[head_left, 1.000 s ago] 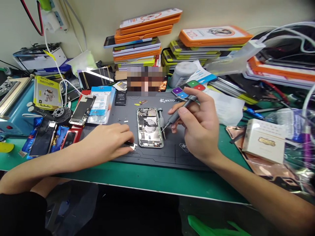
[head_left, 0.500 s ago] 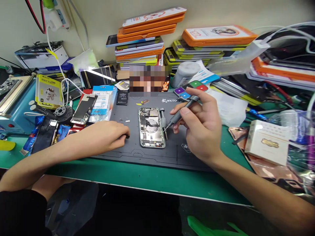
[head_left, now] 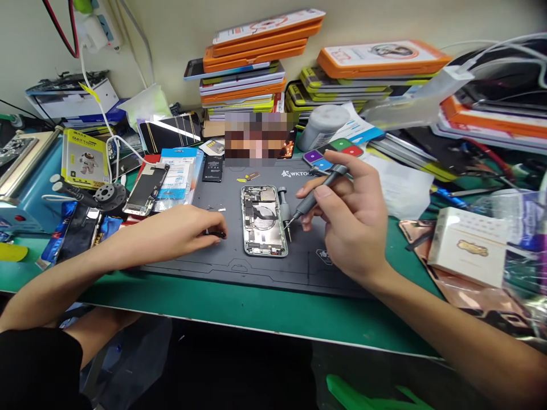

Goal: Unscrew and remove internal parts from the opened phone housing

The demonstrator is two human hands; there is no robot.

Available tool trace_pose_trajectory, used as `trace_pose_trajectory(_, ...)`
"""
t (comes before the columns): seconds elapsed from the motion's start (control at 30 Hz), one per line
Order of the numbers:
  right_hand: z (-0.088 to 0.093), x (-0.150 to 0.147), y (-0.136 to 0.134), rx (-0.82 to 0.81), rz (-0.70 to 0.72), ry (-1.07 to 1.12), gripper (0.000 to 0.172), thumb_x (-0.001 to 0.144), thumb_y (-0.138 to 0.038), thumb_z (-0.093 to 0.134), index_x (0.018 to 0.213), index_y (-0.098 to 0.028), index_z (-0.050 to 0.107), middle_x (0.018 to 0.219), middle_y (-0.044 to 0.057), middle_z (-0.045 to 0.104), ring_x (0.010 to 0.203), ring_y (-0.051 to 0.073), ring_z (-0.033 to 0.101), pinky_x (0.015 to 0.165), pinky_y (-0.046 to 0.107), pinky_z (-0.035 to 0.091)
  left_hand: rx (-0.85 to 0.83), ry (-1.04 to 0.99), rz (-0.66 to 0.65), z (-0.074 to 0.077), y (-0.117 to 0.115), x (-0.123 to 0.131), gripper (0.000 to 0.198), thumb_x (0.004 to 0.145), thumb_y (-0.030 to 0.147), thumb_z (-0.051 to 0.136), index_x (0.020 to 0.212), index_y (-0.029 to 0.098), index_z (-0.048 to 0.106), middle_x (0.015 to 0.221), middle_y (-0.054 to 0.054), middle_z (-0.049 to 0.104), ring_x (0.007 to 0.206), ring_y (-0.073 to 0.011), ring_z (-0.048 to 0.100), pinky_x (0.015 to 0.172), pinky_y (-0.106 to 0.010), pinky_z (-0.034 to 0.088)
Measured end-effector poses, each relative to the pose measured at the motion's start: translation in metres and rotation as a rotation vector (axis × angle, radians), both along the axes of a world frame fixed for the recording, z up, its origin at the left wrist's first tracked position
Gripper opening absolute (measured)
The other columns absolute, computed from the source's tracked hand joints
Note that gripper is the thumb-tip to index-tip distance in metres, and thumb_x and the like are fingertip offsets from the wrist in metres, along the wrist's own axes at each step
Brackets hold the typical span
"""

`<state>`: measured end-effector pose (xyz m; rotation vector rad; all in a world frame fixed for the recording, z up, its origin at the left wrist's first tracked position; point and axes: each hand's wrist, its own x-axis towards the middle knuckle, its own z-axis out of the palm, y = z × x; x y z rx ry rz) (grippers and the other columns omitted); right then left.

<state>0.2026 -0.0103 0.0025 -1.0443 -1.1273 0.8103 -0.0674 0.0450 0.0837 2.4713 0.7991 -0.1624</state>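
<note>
An opened phone (head_left: 258, 234) lies on the dark mat with its internal parts showing. My right hand (head_left: 356, 219) grips a grey precision screwdriver (head_left: 308, 204), held at a slant, its tip at the phone's right edge. A second screwdriver (head_left: 283, 199) lies on the mat alongside that edge, partly behind the first one's tip. To the left of the phone, my left hand (head_left: 192, 230) rests low over the mat, its fingers curled round a small dark thing (head_left: 219, 234) that they mostly hide.
A phone battery (head_left: 212, 169) and small loose parts lie on the mat (head_left: 265, 276). A detached phone screen (head_left: 147, 188) leans at the left. Orange cases (head_left: 256, 54) stand stacked at the back. A white box (head_left: 468, 247) sits at right. Another person's forearm (head_left: 102, 327) shows below the table edge.
The fingers of my left hand have lifted and parted a little, showing more of the dark thing. My right hand and the screwdriver tip have hardly moved.
</note>
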Motion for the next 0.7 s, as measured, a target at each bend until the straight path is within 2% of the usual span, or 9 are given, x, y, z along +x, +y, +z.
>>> trace_pose_trajectory(0.2,0.0000,-0.0004,0.0004,-0.006,-0.005,0.004,0.036,0.093,-0.035,0.068,0.128,-0.044,0.063,0.089,0.001,0.070,0.051,0.017,0.051,0.044,0.035,0.046,-0.064,-0.006,0.016,0.0019,-0.0006,0.0023,0.016,0.103,0.029,0.059,0.115,0.026,0.069,0.101,0.002,0.077,0.085,-0.0148,0.072,0.069,-0.023,0.045)
trace_pose_trajectory(0.4,0.0007,-0.0006,-0.0003,0.000,0.003,0.000,0.036,0.094,-0.035,0.067,0.127,-0.046,0.064,0.089,0.001,0.070,0.053,0.017,0.051,0.044,0.035,0.046,-0.249,-0.052,0.050,0.0072,-0.0006,0.0043,0.021,0.104,0.021,0.055,0.121,0.026,0.065,0.103,0.003,0.079,0.090,-0.0115,0.073,0.076,-0.021,0.050)
trace_pose_trajectory(0.7,0.0000,-0.0006,-0.0003,0.008,0.007,-0.004,0.036,0.094,-0.034,0.066,0.128,-0.047,0.063,0.090,0.002,0.069,0.056,0.019,0.052,0.045,0.035,0.046,-0.322,-0.039,0.062,0.0041,0.0012,0.0022,0.033,0.100,0.012,0.052,0.129,0.026,0.062,0.111,0.001,0.078,0.091,-0.0110,0.073,0.076,-0.020,0.053)
